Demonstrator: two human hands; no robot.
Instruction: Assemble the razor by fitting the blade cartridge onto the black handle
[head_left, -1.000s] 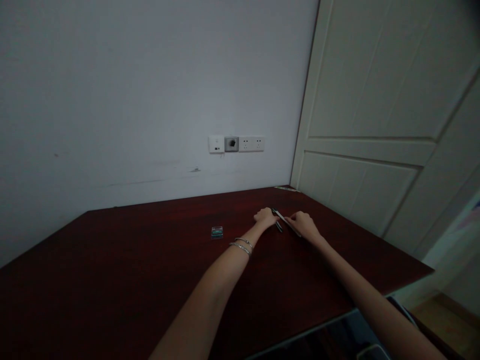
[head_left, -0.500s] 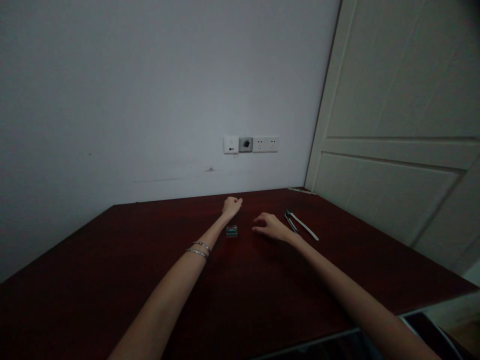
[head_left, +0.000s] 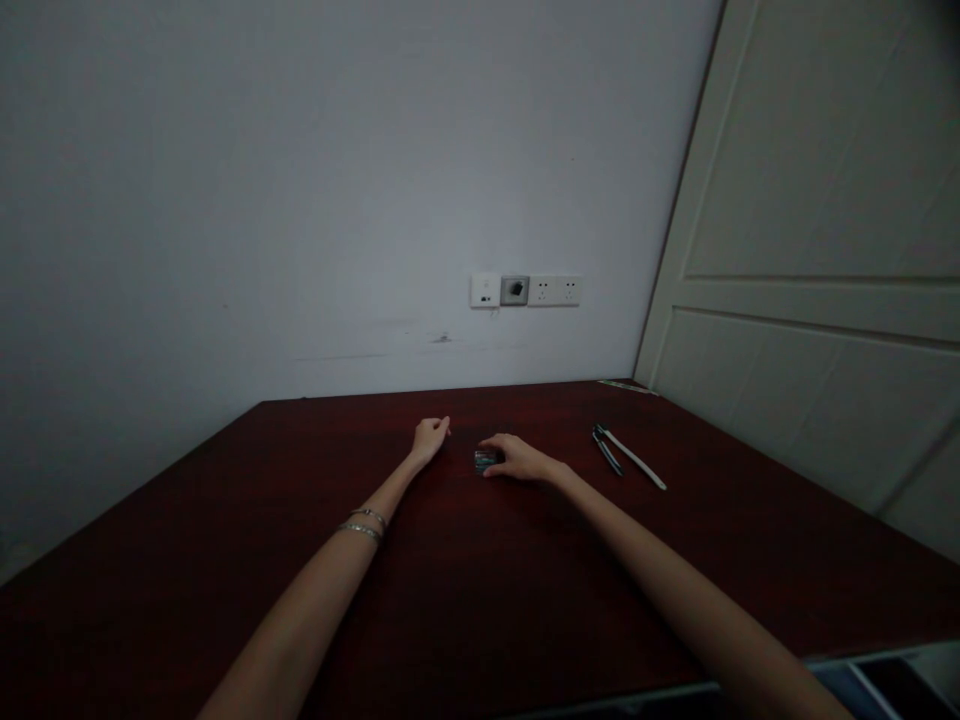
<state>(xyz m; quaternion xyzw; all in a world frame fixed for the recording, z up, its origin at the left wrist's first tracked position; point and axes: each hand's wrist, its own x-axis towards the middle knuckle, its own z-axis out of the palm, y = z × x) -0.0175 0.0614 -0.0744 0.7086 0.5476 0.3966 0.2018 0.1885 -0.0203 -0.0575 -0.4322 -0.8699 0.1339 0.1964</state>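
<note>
A small see-through box (head_left: pixel 482 464) with something dark in it sits on the dark red tabletop, in the middle of the head view. My right hand (head_left: pixel 517 458) reaches it from the right, fingers at its far side and thumb at its near side, closed round it. Part of the box is covered by those fingers. To its left, my left hand (head_left: pixel 430 438) rests near the table with its fingers curled in; whether anything is inside them is hidden. Two bracelets (head_left: pixel 364 523) circle the left forearm.
A V-shaped tool (head_left: pixel 606 448) with one white leg and one dark leg lies right of my right hand. A thin pale strip (head_left: pixel 628 387) lies at the far right corner. Sockets (head_left: pixel 555 291) are on the wall; a panelled door (head_left: pixel 810 290) stands right.
My right hand has moved left onto the small box and closed round it. My left hand has drawn back to the left, away from it. The view has turned slightly left.
</note>
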